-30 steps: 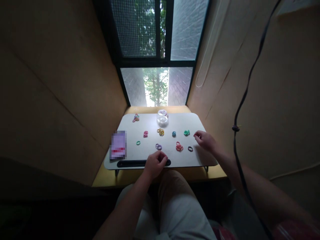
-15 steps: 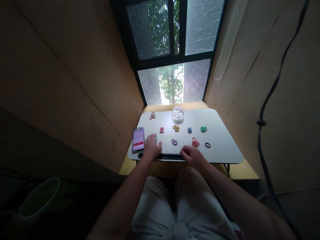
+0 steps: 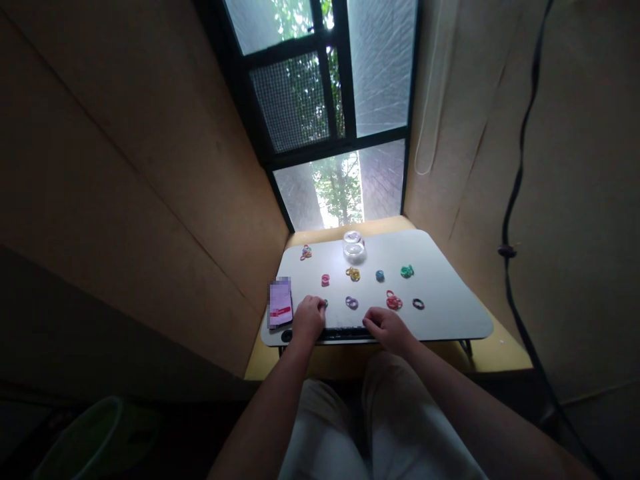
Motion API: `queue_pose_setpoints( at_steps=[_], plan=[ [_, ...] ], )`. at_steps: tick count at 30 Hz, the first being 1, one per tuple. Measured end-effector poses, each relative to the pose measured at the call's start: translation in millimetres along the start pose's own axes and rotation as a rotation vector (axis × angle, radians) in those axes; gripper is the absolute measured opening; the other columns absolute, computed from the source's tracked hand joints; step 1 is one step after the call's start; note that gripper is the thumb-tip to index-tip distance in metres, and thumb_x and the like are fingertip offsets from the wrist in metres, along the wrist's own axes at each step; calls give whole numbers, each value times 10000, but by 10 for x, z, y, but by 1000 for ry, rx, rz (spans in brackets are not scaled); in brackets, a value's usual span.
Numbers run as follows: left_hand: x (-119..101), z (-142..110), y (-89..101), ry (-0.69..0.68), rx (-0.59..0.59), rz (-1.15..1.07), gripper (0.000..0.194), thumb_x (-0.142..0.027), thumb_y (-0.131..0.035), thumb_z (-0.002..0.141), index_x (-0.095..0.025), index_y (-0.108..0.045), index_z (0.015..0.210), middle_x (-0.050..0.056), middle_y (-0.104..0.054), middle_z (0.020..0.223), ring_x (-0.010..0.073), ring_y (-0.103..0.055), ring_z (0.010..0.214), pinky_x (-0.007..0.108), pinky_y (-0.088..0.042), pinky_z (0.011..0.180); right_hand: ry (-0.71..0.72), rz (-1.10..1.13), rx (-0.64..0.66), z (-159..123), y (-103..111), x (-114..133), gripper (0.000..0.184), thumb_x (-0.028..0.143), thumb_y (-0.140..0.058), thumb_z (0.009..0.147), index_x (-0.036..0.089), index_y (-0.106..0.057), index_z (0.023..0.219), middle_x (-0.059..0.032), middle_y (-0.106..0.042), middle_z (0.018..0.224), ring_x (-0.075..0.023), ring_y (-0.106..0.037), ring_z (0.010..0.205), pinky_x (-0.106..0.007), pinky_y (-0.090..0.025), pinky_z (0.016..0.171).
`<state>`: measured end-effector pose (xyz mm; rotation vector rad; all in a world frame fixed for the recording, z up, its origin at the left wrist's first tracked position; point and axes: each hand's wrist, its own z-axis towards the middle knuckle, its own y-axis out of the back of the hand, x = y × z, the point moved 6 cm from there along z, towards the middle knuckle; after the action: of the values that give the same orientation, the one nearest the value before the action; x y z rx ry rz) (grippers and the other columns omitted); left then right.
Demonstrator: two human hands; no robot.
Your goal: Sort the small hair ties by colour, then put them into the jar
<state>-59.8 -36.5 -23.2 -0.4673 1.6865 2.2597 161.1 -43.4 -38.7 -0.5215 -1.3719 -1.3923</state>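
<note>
My left hand (image 3: 309, 319) rests low on the left part of the white table (image 3: 450, 300), its fingers drawn together at a small green hair tie (image 3: 326, 303). Only part of that tie shows past the fingertips. Near the front edge, my right hand (image 3: 389, 328) is closed, palm side hidden; whether anything is inside cannot be made out. Small groups of hair ties lie sorted by colour: purple (image 3: 352, 303), red (image 3: 394, 301) and black (image 3: 419, 304) in the nearer row, pink (image 3: 325, 280), yellow (image 3: 353, 273), blue (image 3: 380, 275) and green ones (image 3: 407, 271) behind.
A clear plastic jar (image 3: 354, 248) stands at the back, with a mixed-colour pile of ties (image 3: 306, 252) at the far left. A phone (image 3: 280, 303) lies on the left edge. A dark slot (image 3: 347, 333) runs along the front. Walls flank the table; a window (image 3: 345, 187) is behind.
My left hand's fingers have gone from spread to drawn together at the green hair tie. My right hand stays closed by the front edge. The camera view has tilted and shifted slightly.
</note>
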Motion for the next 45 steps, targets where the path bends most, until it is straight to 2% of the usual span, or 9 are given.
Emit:
queue_pose_setpoints(
  at_steps=[4,7,10,14,18,24,31,37,45],
  plan=[
    [-23,-44,9,-12,-39,-80,128,-185,-531,878,-171,-656,855,90,-636,937,222,-592,915,343,-453,834,-9,13,-16,28,21,2,204,305,-565,807,195,-549,636,19,-512,576,-135,-458,570,-246,-335,543],
    [-74,-77,19,9,-53,-312,119,-185,-515,866,-167,-632,879,80,-647,954,199,-611,890,322,-467,806,-20,39,-30,46,25,-36,203,305,-558,816,188,-555,650,21,-510,585,-131,-461,575,-251,-347,558],
    [-208,-116,-37,36,33,-588,144,-255,-500,888,-170,-614,911,51,-674,888,164,-632,768,285,-473,706,-27,120,-5,53,-12,-98,133,309,-581,818,181,-617,808,38,-517,593,-120,-454,554,-245,-355,548],
    [-526,-198,-102,-40,117,-769,158,-309,-521,899,-176,-604,917,29,-688,829,145,-621,713,271,-474,681,-18,226,31,40,-34,-136,293,323,-631,807,173,-626,1059,46,-555,635,-109,-466,537,-238,-378,535],
    [-740,-263,-199,-63,124,-816,158,-311,-527,903,-181,-617,909,21,-675,811,139,-607,707,264,-470,672,-20,284,59,17,-4,-100,252,391,-654,810,175,-645,939,23,-580,648,-114,-489,536,-243,-392,514],
    [-761,-302,-387,-15,136,-862,198,-359,-568,883,-178,-646,908,9,-649,748,147,-603,687,265,-469,658,-88,281,-13,31,36,-144,290,452,-653,816,199,-553,716,27,-534,571,-116,-461,485,-246,-365,469],
    [-723,-361,-389,-24,139,-829,269,-409,-621,856,-174,-714,946,26,-690,754,156,-594,678,270,-457,652,-61,204,-27,32,26,-175,282,420,-627,831,210,-498,695,32,-508,573,-117,-438,513,-242,-352,482],
    [-737,-360,-362,-45,116,-752,195,-357,-616,851,-174,-683,830,4,-649,686,135,-549,623,255,-424,618,-61,168,-17,16,34,-139,206,310,-592,798,215,-453,679,39,-499,561,-112,-431,511,-235,-351,481],
    [-721,-368,-390,-56,148,-748,212,-367,-610,861,-181,-711,852,11,-678,708,137,-579,633,252,-441,626,-161,376,23,8,7,-119,250,428,-638,795,227,-491,778,45,-542,591,-108,-473,451,-235,-375,431]
  ],
)
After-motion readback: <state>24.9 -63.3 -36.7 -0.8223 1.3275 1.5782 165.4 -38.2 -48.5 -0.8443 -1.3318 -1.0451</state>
